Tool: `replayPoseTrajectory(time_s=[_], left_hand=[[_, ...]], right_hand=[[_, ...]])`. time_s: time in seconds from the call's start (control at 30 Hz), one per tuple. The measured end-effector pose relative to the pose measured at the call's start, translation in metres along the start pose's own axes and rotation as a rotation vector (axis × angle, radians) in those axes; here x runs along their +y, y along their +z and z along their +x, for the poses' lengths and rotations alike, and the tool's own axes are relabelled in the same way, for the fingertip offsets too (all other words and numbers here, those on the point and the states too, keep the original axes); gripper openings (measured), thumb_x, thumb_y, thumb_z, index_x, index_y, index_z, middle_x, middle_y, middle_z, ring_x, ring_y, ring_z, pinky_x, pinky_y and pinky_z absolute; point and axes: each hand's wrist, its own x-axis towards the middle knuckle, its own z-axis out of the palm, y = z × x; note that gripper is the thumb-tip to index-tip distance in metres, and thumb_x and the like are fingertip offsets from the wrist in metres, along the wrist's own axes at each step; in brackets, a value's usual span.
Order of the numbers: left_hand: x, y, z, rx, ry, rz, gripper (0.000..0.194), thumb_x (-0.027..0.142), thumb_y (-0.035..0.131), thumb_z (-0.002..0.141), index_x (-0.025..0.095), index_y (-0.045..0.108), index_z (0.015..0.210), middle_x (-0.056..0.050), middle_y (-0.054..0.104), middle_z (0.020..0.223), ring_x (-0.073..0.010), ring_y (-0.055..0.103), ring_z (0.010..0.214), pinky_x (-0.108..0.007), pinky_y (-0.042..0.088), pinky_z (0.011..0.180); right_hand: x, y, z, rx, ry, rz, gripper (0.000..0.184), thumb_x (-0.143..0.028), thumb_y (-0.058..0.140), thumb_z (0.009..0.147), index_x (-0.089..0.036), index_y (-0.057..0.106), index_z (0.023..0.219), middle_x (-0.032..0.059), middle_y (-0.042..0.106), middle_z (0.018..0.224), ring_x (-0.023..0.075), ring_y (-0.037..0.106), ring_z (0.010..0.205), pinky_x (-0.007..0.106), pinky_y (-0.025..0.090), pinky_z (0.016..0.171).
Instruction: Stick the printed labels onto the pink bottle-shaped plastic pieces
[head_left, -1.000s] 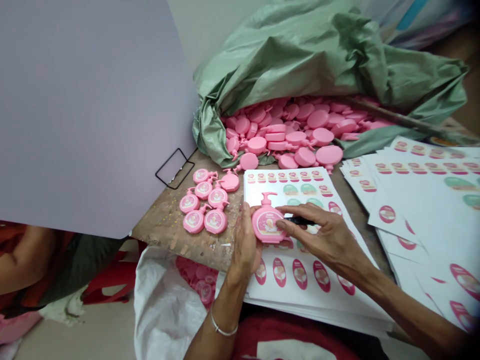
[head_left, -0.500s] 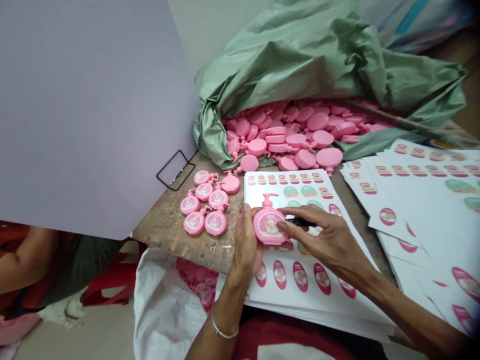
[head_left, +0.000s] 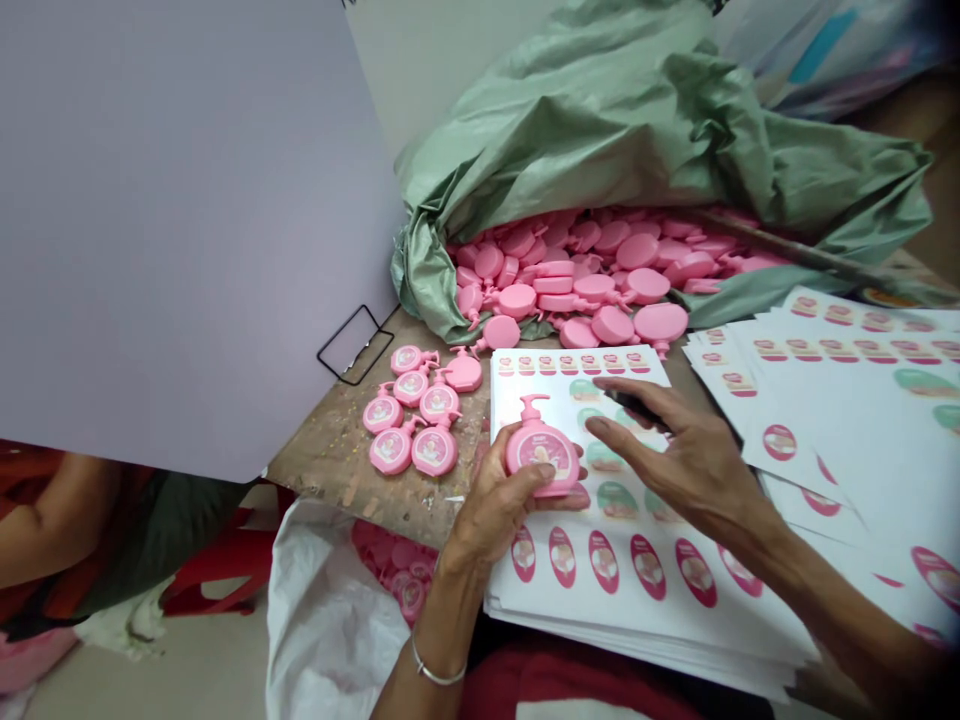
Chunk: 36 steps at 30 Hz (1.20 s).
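Observation:
Upright in my left hand (head_left: 484, 510) is a pink pump bottle (head_left: 555, 478) with a round printed label on its front; my thumb presses on the label's lower part. My right hand (head_left: 694, 470) is just right of the bottle, apart from it, thumb and forefinger stretched out. A slim black tool (head_left: 634, 405) is tucked in that hand; its exact kind is unclear. Below both hands lies a stack of sticker sheets (head_left: 547, 600) with rows of pink, green and red labels, some spots bare.
Several labelled pump bottles (head_left: 433, 450) and a plain one (head_left: 463, 372) lie on the worn table (head_left: 337, 455). Behind, a green sack (head_left: 600, 130) spills plain pink bottles (head_left: 517, 300). More label sheets (head_left: 847, 400) lie right. A white sack (head_left: 322, 610) stands below; another person's arm (head_left: 52, 520) shows left.
My right hand has drawn back from the label, off the bottle to the right. My left thumb has come round onto the bottle's front.

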Motion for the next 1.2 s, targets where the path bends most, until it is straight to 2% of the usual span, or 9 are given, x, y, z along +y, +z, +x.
replayPoseTrajectory(time_s=[0.1, 0.17, 0.27, 0.4, 0.53, 0.6, 0.83, 1.07, 1.2], left_hand=[[0.002, 0.002, -0.001, -0.024, -0.031, 0.017, 0.055, 0.016, 0.076, 0.066, 0.018, 0.052, 0.116, -0.006, 0.065, 0.095, -0.0223, 0.066, 0.085, -0.043, 0.058, 0.077], [0.004, 0.003, -0.001, -0.023, -0.032, 0.033, 0.06, 0.012, 0.076, 0.064, 0.019, 0.052, 0.118, -0.003, 0.064, 0.093, -0.0199, 0.066, 0.082, -0.043, 0.059, 0.075], [0.006, 0.002, -0.001, -0.038, -0.054, 0.026, 0.066, 0.01, 0.076, 0.064, 0.02, 0.048, 0.123, -0.003, 0.064, 0.092, -0.0203, 0.066, 0.082, -0.041, 0.06, 0.074], [0.005, -0.001, 0.0, -0.055, -0.079, -0.028, 0.047, 0.025, 0.073, 0.076, 0.018, 0.054, 0.119, -0.007, 0.066, 0.093, -0.0244, 0.068, 0.083, -0.042, 0.06, 0.069], [0.001, 0.001, 0.003, 0.026, 0.007, -0.042, 0.034, 0.04, 0.065, 0.084, 0.016, 0.063, 0.108, -0.009, 0.068, 0.098, -0.0239, 0.069, 0.087, -0.041, 0.059, 0.076], [-0.001, 0.004, 0.003, 0.06, 0.038, -0.026, 0.034, 0.039, 0.065, 0.084, 0.016, 0.064, 0.109, -0.009, 0.068, 0.1, -0.0233, 0.068, 0.088, -0.039, 0.058, 0.079], [-0.004, 0.006, 0.005, 0.087, 0.067, 0.011, 0.034, 0.04, 0.061, 0.087, 0.017, 0.062, 0.112, -0.008, 0.066, 0.103, -0.0208, 0.068, 0.087, -0.035, 0.059, 0.075], [-0.007, 0.006, 0.006, 0.126, 0.094, 0.062, 0.031, 0.044, 0.063, 0.084, 0.019, 0.062, 0.102, -0.005, 0.067, 0.09, -0.0212, 0.068, 0.084, -0.032, 0.058, 0.073], [-0.008, 0.007, 0.009, 0.169, 0.136, 0.102, 0.034, 0.046, 0.064, 0.082, 0.019, 0.063, 0.103, -0.006, 0.068, 0.093, -0.0218, 0.067, 0.086, -0.03, 0.058, 0.073]], right_hand=[[-0.003, 0.001, 0.007, -0.143, -0.003, 0.237, 0.02, -0.038, 0.058, 0.088, -0.023, 0.065, 0.1, 0.0044, 0.07, 0.097, 0.0199, 0.063, 0.087, 0.034, 0.048, 0.078], [-0.006, 0.001, 0.01, -0.179, -0.033, 0.261, 0.017, -0.035, 0.054, 0.09, -0.022, 0.064, 0.096, 0.0038, 0.069, 0.093, 0.0187, 0.062, 0.084, 0.033, 0.048, 0.076], [-0.006, 0.001, 0.013, -0.152, -0.086, 0.185, 0.018, -0.034, 0.049, 0.093, -0.021, 0.061, 0.095, 0.005, 0.068, 0.089, 0.0193, 0.06, 0.082, 0.034, 0.046, 0.074], [0.0, -0.001, 0.011, -0.144, -0.171, 0.066, 0.017, -0.034, 0.053, 0.091, -0.02, 0.062, 0.092, 0.0056, 0.067, 0.085, 0.0208, 0.059, 0.08, 0.037, 0.043, 0.076], [0.001, 0.0, 0.002, -0.231, -0.054, 0.137, 0.02, -0.038, 0.051, 0.092, -0.022, 0.061, 0.101, 0.0059, 0.069, 0.094, 0.0192, 0.061, 0.082, 0.034, 0.046, 0.073], [0.0, 0.001, -0.003, -0.206, -0.053, 0.093, 0.02, -0.036, 0.049, 0.093, -0.021, 0.061, 0.1, 0.0061, 0.069, 0.092, 0.0197, 0.061, 0.081, 0.035, 0.045, 0.073], [-0.008, 0.0, -0.008, -0.069, -0.264, -0.132, 0.014, -0.024, 0.051, 0.091, -0.018, 0.063, 0.087, 0.0054, 0.069, 0.081, 0.0213, 0.059, 0.076, 0.036, 0.037, 0.069], [-0.006, 0.003, -0.009, -0.079, -0.243, -0.114, 0.013, -0.023, 0.052, 0.09, -0.018, 0.063, 0.087, 0.0051, 0.069, 0.08, 0.0205, 0.058, 0.075, 0.035, 0.036, 0.071], [-0.006, 0.007, -0.011, -0.124, -0.206, -0.041, 0.013, -0.024, 0.052, 0.091, -0.019, 0.062, 0.084, 0.0033, 0.067, 0.075, 0.0185, 0.056, 0.071, 0.034, 0.037, 0.069]])
